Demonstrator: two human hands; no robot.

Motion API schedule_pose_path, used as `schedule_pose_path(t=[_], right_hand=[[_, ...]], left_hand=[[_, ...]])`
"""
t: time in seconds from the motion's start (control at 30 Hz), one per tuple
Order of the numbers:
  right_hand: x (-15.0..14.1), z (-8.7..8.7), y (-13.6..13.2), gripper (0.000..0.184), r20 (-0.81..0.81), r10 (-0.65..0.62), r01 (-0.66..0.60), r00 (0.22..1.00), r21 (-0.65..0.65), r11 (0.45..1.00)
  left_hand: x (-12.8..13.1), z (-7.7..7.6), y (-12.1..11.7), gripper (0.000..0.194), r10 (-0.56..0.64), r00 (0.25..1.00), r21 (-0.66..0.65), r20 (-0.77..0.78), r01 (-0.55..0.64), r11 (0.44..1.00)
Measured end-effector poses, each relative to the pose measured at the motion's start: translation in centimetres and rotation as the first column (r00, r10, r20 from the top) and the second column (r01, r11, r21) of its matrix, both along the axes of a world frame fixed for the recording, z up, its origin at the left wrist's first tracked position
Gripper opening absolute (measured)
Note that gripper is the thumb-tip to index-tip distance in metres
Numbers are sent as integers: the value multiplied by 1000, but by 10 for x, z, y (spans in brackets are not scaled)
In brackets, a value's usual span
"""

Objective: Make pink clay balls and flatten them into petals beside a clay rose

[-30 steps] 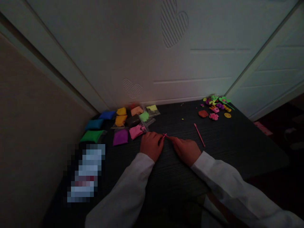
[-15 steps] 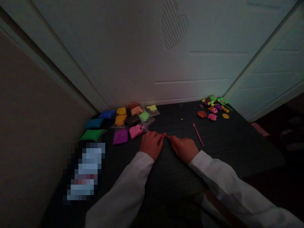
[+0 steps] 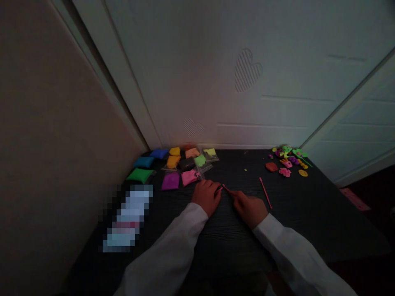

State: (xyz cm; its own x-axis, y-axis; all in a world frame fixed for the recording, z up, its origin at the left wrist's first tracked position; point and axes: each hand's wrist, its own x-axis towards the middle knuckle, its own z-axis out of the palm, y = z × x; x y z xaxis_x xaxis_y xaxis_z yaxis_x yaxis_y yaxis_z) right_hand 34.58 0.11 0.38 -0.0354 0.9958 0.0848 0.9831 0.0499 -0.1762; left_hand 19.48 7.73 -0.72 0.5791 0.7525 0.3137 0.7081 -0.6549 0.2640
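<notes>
My left hand (image 3: 207, 198) rests low over the dark table, fingers closed on a small pink piece (image 3: 220, 188) that pokes out by the fingertips. It looks like modelling clay, though most of it is hidden. From the right, my right hand (image 3: 250, 209) grips a thin pink modelling tool (image 3: 227, 189). The tool's tip points left and lies close beside the pink piece; whether they touch I cannot tell. A similar pink modelling tool (image 3: 266, 193) lies on the table to the right of my right hand.
Packets of coloured clay, among them a purple packet (image 3: 170, 181) and a green packet (image 3: 140, 175), lie at the back left. A blurred pale object (image 3: 128, 218) is at the left. Small clay figures (image 3: 286, 158) cluster at the back right, before a white panel (image 3: 197, 82).
The camera view has shifted, so everything appears lower and further right. The tool's tip has drawn slightly away from across the pink piece. Both hands keep their hold.
</notes>
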Motion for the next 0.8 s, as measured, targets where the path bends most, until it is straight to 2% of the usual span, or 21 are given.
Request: schedule_pose_path(t=[0.1, 0.5, 0.6, 0.8], right_hand=[[4, 0, -2, 27, -34, -1, 2, 999, 21, 1000], [12, -1, 4, 27, -166, -127, 143, 978, 88, 986], [11, 2, 3, 27, -172, -113, 131, 979, 94, 987], [3, 3, 1, 27, -150, -9, 22, 989, 86, 996]], left_hand=[[-1, 1, -1, 22, 10, 1000, -2, 24, -10, 1000], [-1, 5, -2, 22, 23, 998, -20, 66, -21, 1000], [-1, 5, -2, 20, 19, 998, -26, 59, -18, 999], [-2, 3, -2, 18, 34, 999, -36, 34, -32, 999]])
